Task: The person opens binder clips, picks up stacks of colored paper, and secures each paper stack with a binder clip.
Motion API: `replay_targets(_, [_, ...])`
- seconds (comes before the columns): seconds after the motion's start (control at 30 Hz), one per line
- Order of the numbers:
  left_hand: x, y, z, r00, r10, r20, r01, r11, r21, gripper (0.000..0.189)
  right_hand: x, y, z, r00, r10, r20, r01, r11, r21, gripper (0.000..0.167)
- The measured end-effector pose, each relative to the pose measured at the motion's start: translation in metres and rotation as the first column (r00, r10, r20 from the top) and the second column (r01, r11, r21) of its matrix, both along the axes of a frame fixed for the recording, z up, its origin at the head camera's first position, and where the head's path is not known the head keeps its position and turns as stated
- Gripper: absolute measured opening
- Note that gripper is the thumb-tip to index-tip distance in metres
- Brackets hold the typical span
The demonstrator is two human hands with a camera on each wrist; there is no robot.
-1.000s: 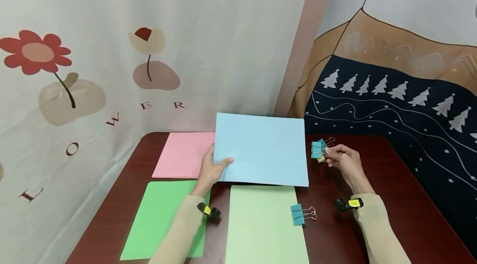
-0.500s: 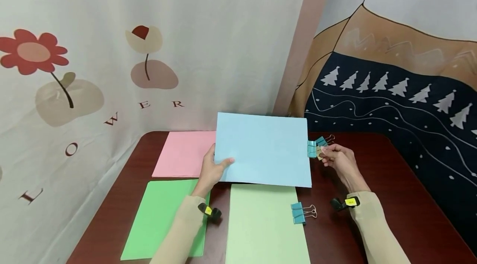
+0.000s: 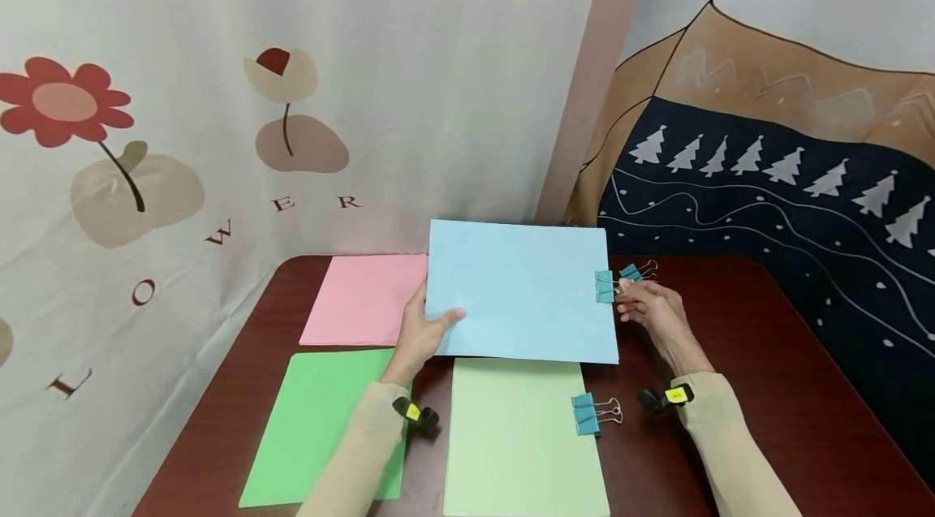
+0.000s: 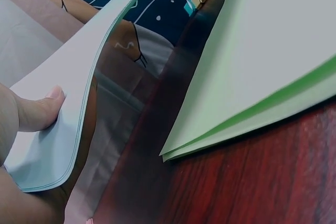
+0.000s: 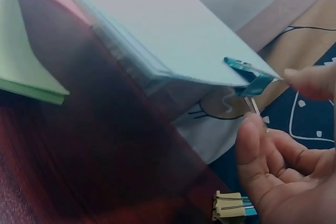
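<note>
A stack of light blue paper (image 3: 519, 290) is lifted off the table at its near edge. My left hand (image 3: 424, 334) grips its left edge, thumb on top and fingers underneath. At the right edge, a teal binder clip (image 3: 604, 287) straddles the sheets. My right hand (image 3: 653, 318) pinches that clip's wire handles between thumb and fingers. In the right wrist view the clip's teal body (image 5: 254, 80) has its jaws spread around the paper edge. Behind the right hand lie another teal binder clip (image 3: 631, 272) and a yellow one (image 5: 228, 206).
Pale green paper (image 3: 522, 444) lies at the front, a teal binder clip (image 3: 586, 414) on its right edge. Bright green paper (image 3: 321, 428) lies left of it, pink paper (image 3: 361, 302) behind. All rest on a dark red table (image 3: 774, 387), with curtains behind.
My right hand has carried the teal binder clip leftward from beside the other clips onto the right edge of the blue paper. The blue paper has shifted slightly right in my left hand.
</note>
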State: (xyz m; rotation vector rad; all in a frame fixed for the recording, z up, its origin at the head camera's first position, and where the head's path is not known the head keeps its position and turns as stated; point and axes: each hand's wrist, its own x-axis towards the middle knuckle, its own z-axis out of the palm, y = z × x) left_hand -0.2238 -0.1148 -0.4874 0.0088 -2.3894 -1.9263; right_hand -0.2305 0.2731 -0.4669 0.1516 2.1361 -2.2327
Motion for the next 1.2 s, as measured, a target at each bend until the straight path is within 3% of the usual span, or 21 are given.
replay_targets(0.2, [-0.001,-0.001,0.001,1.0,-0.009,0.015,0.01,1.0,-0.014,0.077,-0.001,-0.001,0.0,0.999,-0.036,0.028,0.035,0.999,0.035,0.045])
replay_targets(0.37, [-0.002,-0.001,0.002,0.998,-0.007,0.058,0.009,0.999,-0.041,0.066,-0.004,-0.001,0.002,0.995,-0.07,0.067,0.059,0.986,0.159,0.059])
replay_targets(0.57, [-0.006,-0.003,0.006,0.99,-0.039,0.132,0.04,0.999,-0.005,0.051,-0.015,-0.001,0.006,0.995,-0.054,0.089,0.026,0.956,0.292,0.07])
replay_targets(0.83, [-0.015,-0.006,0.008,0.976,-0.054,0.212,0.064,0.997,-0.041,0.052,-0.028,-0.002,0.004,0.989,-0.091,0.117,0.044,0.934,0.355,0.07])
replay_targets(1.07, [-0.022,-0.006,0.007,0.961,-0.05,0.272,0.081,0.991,-0.107,0.063,-0.034,-0.001,0.0,0.991,-0.042,0.128,-0.014,0.913,0.407,0.078])
replay_targets(1.2, [-0.024,-0.005,0.005,0.962,-0.043,0.27,0.083,0.987,-0.137,0.061,-0.039,-0.002,-0.002,0.99,-0.027,0.141,-0.039,0.892,0.45,0.083])
